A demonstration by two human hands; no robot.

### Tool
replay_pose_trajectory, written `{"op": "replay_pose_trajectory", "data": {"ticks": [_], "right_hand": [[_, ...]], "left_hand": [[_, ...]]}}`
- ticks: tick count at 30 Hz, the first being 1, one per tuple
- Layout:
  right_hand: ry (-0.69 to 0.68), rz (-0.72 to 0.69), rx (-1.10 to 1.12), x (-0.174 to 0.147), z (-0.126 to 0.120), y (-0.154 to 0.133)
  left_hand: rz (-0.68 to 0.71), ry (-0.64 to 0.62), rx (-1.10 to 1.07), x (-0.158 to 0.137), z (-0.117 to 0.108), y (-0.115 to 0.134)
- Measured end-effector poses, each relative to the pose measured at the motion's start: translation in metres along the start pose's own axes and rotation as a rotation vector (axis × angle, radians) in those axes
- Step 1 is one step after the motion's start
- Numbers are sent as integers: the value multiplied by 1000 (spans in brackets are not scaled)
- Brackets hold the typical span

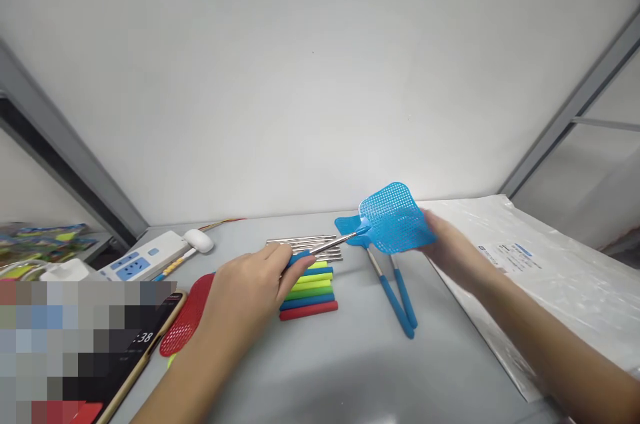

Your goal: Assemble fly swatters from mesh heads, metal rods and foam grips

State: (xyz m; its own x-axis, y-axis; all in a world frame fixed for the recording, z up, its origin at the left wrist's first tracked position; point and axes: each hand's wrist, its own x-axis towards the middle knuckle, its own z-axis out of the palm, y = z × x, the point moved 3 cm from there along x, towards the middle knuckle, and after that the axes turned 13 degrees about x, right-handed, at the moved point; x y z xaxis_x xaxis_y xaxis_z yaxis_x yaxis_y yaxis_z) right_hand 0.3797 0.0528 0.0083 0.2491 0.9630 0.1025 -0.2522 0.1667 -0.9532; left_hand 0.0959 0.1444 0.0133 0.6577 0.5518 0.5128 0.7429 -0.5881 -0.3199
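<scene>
A blue fly swatter point(393, 211) with a thin metal rod is held above the table. My left hand point(250, 287) is closed around its blue handle. At the other end, my right hand point(447, 247) grips the right edge of the mesh head; some of its fingers are hidden behind the mesh. Beneath lie two blue-handled swatters point(398, 307), their heads partly covered by the raised one. Next to my left hand are several coloured handle tubes point(310, 297) in yellow, green, blue and red. Behind them, several metal rods point(303, 241) lie side by side.
Left of my left arm are a red swatter head point(187, 317) and a phone point(145, 344). Farther back stand a white power strip point(145, 257) and a white computer mouse point(199, 241). A white plastic bag point(525, 264) covers the right side, and a white wall point(320, 77) rises behind.
</scene>
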Motion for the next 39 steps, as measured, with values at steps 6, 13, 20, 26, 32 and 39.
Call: {"op": "replay_pose_trajectory", "data": {"ticks": [6,13,20,26,32,39], "right_hand": [[165,45,364,5,33,26],[112,-37,177,-6,43,39],[68,-51,108,-9,42,36],[116,-55,132,-8,43,36],[91,-14,95,-11,40,38],[-85,117,52,-19,45,57]], "left_hand": [[48,-287,-120,-1,4,21],[43,-510,-521,-16,5,61],[-12,-523,-663,-21,6,73],[-43,-556,-731,-18,9,73],[-105,-688,-1033,-18,8,75],[-347,-1048,-1663,-30,11,93]]}}
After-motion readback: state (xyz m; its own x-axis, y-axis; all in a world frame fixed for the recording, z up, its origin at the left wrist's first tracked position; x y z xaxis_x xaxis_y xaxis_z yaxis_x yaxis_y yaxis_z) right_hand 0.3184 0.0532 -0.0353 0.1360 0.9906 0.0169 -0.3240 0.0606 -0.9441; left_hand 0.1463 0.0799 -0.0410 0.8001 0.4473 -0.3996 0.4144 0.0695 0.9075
